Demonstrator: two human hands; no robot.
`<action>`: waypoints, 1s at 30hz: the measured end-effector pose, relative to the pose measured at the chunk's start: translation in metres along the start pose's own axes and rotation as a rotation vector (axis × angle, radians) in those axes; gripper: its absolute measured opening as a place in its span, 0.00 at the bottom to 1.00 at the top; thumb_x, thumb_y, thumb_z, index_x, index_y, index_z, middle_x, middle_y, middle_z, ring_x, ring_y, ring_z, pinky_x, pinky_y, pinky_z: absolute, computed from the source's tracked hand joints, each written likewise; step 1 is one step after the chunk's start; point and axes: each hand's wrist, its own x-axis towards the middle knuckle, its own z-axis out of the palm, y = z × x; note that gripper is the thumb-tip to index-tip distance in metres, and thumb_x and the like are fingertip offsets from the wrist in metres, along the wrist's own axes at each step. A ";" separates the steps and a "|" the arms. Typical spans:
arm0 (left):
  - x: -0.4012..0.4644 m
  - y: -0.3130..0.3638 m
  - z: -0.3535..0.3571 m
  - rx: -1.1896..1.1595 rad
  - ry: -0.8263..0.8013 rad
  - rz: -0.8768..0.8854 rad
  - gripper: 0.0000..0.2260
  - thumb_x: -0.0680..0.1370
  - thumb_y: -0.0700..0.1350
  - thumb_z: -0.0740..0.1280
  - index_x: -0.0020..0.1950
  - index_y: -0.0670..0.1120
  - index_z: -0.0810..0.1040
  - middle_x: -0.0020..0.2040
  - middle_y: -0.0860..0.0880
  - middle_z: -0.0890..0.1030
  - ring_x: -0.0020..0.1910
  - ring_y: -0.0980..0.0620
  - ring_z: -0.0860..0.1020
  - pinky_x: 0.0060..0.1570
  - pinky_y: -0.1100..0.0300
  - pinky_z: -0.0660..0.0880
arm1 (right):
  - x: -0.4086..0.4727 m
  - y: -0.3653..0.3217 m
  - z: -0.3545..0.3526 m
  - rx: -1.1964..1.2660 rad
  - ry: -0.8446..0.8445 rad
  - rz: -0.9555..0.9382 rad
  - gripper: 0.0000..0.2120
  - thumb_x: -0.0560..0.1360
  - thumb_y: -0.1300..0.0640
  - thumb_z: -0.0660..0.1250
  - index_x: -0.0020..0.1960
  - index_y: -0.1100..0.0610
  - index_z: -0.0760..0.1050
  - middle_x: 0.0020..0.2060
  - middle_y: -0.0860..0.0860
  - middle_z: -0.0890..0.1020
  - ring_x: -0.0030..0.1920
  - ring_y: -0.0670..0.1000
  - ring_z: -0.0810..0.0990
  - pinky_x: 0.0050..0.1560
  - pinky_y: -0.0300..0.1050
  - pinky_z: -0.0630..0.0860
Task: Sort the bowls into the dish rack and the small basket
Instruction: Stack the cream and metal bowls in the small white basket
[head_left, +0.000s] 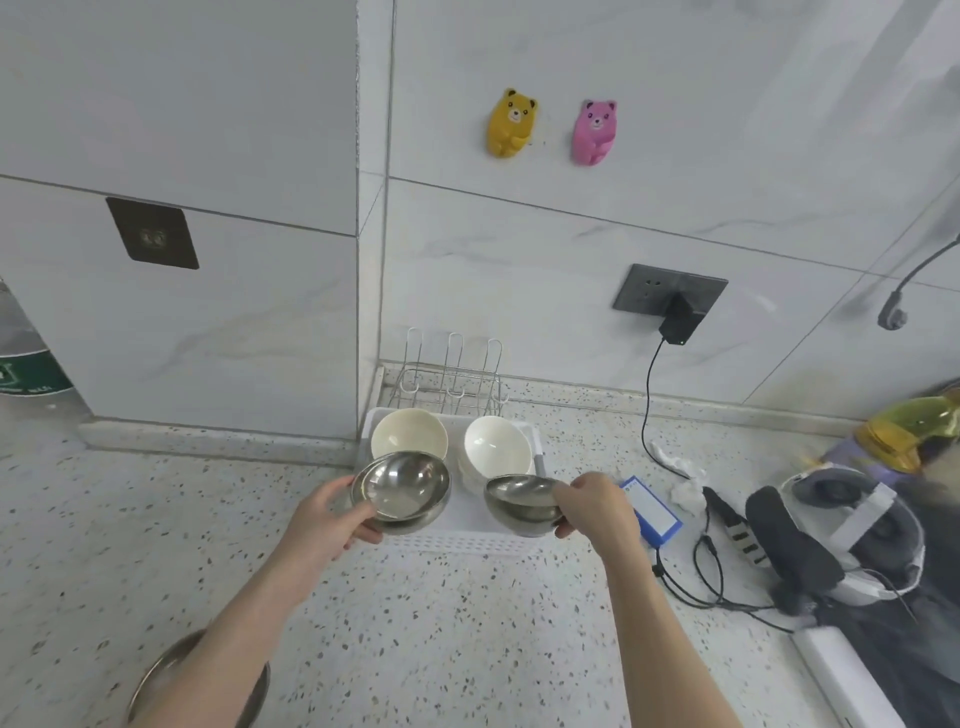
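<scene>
Steel bowls are in both hands, held just over the white basket (467, 543). Left hand (332, 519) grips one bowl (401, 491) by its rim; right hand (597, 512) pinches the other bowl (522, 504). Two white bowls (496, 447) already sit in the basket. Behind the basket, the wire rack (449, 382) holds nothing, so the sorting seems only partly done.

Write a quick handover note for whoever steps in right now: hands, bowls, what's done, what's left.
Left hand grips a steel bowl by its rim; right hand grips a second steel bowl, both held over the white basket.
Two white bowls already sit at the basket's far end.
The wire dish rack behind holds no bowl that I can see.
Left: set down both steel bowls; another steel bowl waits at the near left edge.
</scene>
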 end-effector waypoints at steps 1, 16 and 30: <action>0.001 0.000 0.004 -0.008 0.008 -0.010 0.25 0.77 0.43 0.71 0.72 0.51 0.69 0.35 0.45 0.86 0.29 0.56 0.79 0.32 0.59 0.68 | 0.007 -0.003 -0.004 -0.045 -0.032 -0.002 0.15 0.71 0.53 0.58 0.48 0.62 0.76 0.25 0.50 0.83 0.25 0.47 0.70 0.28 0.38 0.67; -0.005 0.001 0.013 -0.105 0.031 -0.072 0.24 0.77 0.42 0.70 0.72 0.48 0.69 0.35 0.43 0.86 0.20 0.62 0.74 0.30 0.60 0.66 | 0.063 -0.028 0.011 -0.373 -0.194 0.016 0.14 0.78 0.50 0.53 0.42 0.58 0.71 0.23 0.51 0.83 0.18 0.45 0.67 0.35 0.40 0.72; 0.008 -0.008 -0.003 -0.150 0.035 -0.010 0.20 0.78 0.42 0.68 0.70 0.47 0.71 0.36 0.45 0.86 0.28 0.58 0.82 0.43 0.51 0.75 | 0.064 -0.065 0.025 -0.450 -0.337 0.172 0.07 0.76 0.60 0.58 0.44 0.61 0.73 0.21 0.51 0.80 0.15 0.44 0.72 0.33 0.39 0.66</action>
